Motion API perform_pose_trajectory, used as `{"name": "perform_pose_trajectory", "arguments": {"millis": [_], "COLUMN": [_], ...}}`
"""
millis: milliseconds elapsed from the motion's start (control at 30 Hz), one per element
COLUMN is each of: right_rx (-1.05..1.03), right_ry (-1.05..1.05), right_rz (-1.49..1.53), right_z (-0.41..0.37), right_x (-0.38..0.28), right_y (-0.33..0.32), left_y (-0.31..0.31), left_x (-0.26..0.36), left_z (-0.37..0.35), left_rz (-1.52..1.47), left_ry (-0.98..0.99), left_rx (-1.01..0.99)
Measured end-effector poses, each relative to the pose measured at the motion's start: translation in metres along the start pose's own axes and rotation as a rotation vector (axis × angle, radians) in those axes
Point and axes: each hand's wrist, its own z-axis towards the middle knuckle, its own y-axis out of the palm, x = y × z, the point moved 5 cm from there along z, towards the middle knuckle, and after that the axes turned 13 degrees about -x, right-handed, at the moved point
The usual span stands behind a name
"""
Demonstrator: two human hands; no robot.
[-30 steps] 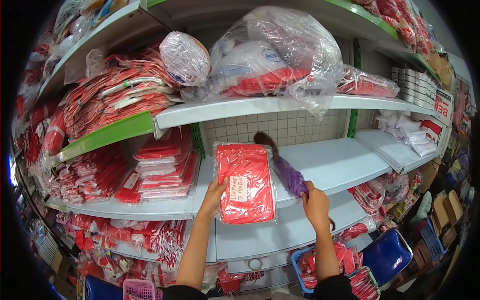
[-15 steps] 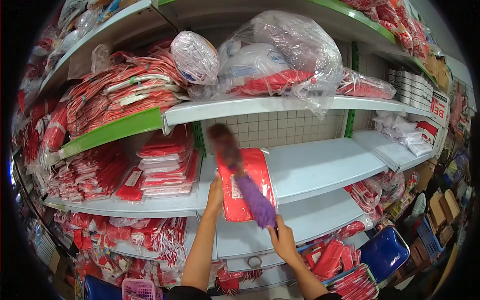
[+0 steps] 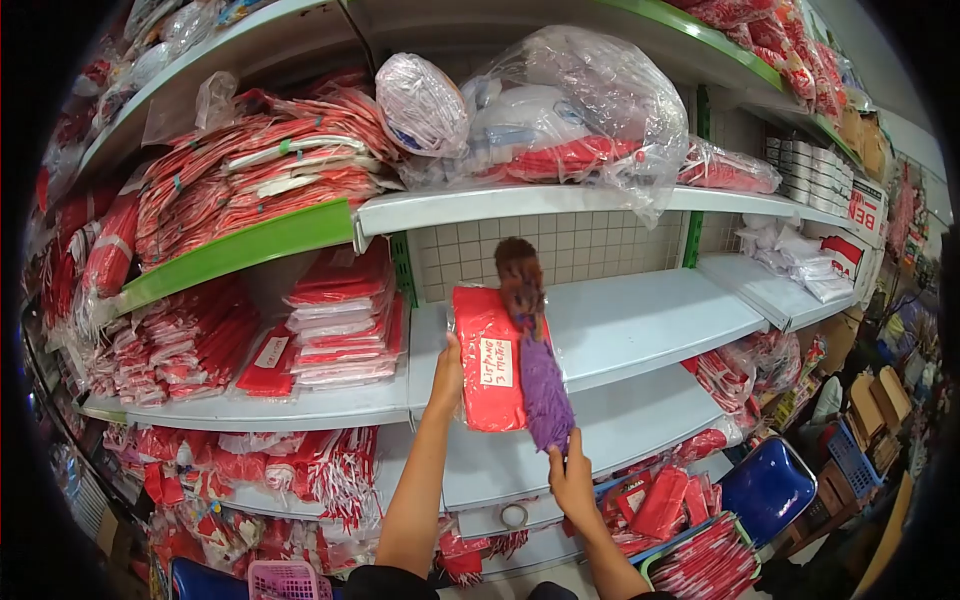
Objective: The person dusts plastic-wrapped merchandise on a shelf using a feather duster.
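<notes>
Duster angles up and leftward from your right hand, purple fibers near the grip, brown tip on top. Your right hand holds it at its lower end, fingers closed. Your left hand grips the left edge of a red packet in transparent wrap, held up in front of the middle shelf, near that shelf's left end. Handwritten label faces you, "3 METER" readable.

Step in hand looks like dusting the packet: duster overlaps its right side, tip rising past the top edge. Can't tell if the fibers touch the wrap. Working the duster calls for a firm left hold, packet face toward you, label uncovered by your fingers.

Upper shelf limits height above the tip; a bulky transparent bag sags over its front edge. Wire mesh stands behind, green upright to the right. Stacked red and white packets sit left of your left hand, tight against sideways swings. Lower shelf runs behind your right hand. Blue chair sits at lower right, pink basket at lower left.
</notes>
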Motion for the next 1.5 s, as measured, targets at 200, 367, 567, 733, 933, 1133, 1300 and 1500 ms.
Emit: {"name": "perform_pose_trajectory", "arguments": {"millis": [200,367,567,733,933,1133,1300,1500], "right_rx": [-0.264,-0.031,-0.386,-0.059,-0.562,-0.185,-0.451,-0.154], "right_ry": [0.090,0.101,0.108,0.090,0.161,0.155,0.110,0.221], "right_rz": [0.198,-0.013,0.386,0.034,0.600,0.332,0.405,0.479], "right_z": [-0.017,-0.015,-0.002,0.018,0.006,0.007,-0.010,-0.008], "right_x": [-0.012,0.019,-0.015,-0.001,-0.009,0.014,0.008,0.034], "right_y": [-0.008,-0.013,-0.008,-0.017,-0.001,-0.012,0.015,-0.001], "left_y": [-0.009,0.004,0.002,0.009,-0.039,0.003,-0.040,-0.013], "left_x": [-0.010,0.001,0.007,0.009,-0.042,0.012,-0.027,0.005], "left_z": [0.003,-0.005,-0.003,-0.006,0.013,-0.008,0.004,-0.006], "left_rz": [-0.060,-0.073,-0.036,-0.062,-0.394,-0.578,-1.057,-0.838], "left_ry": [0.010,-0.083,-0.115,-0.087,-0.024,-0.067,0.088,-0.114], "left_rx": [0.001,-0.043,-0.020,-0.052,-0.133,0.010,-0.893,-0.157]}}
